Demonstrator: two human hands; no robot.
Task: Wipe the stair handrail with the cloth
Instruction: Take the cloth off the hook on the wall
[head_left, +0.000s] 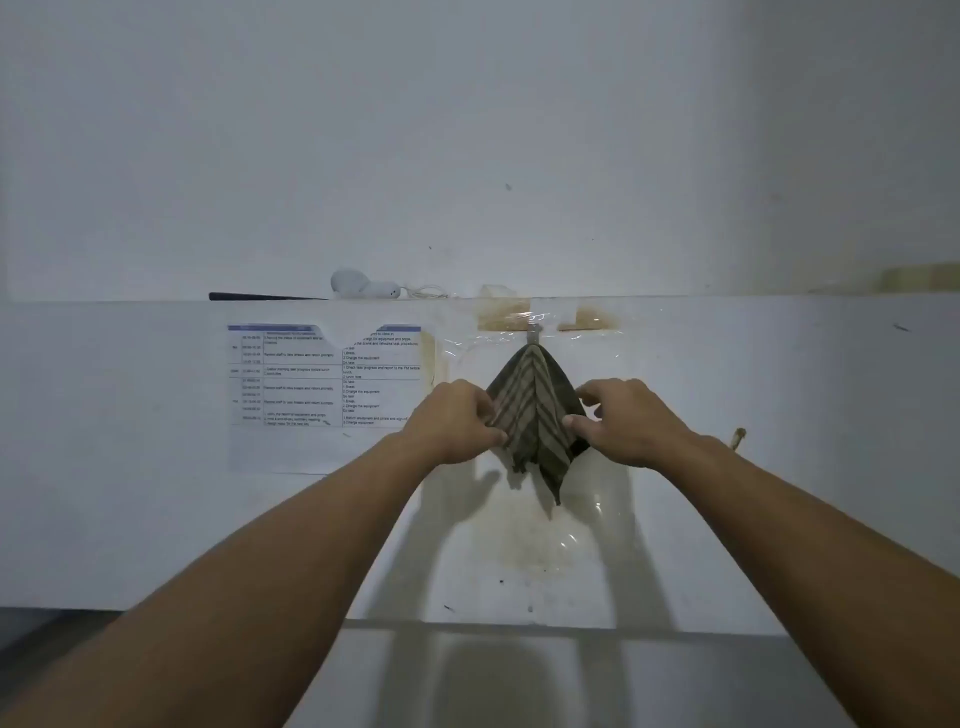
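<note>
A dark striped cloth (532, 410) hangs from a small grey hook (533, 332) on a white half-height wall, spreading downward into a pointed tail. My left hand (452, 421) pinches the cloth's left edge between thumb and fingers. On the other side, my right hand (623, 421) grips the right edge with its fingers curled. Both forearms reach in from the bottom of the view. No stair handrail is in view.
A printed schedule sheet (322, 379) is taped to the wall left of the cloth. On the ledge above lie a white rounded device (358, 287) with a cable and a dark rod (260, 296). Clear tape and brown stains (524, 540) surround the hook.
</note>
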